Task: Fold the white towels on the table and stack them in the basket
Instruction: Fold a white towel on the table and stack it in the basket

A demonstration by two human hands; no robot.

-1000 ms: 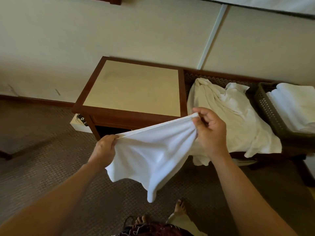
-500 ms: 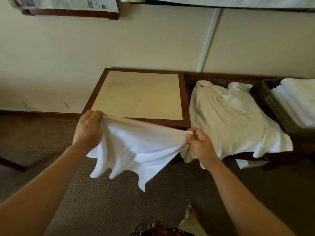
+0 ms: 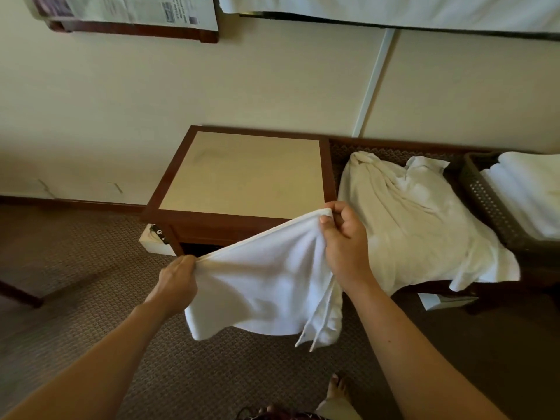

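White towel (image 3: 266, 283) held in the air in front of the wooden table (image 3: 242, 174), top edge stretched. Left hand (image 3: 177, 283) grips its left corner; right hand (image 3: 344, 237) pinches the right corner, higher. Unfolded towels (image 3: 415, 219) lie beside the basket (image 3: 488, 204), which holds folded ones.

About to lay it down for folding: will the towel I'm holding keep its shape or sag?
Likely to sag: the towel droops between the left hand and right hand. Probably light, since pinches at its top edge carry it. Its loose lower edge may bunch on the table.
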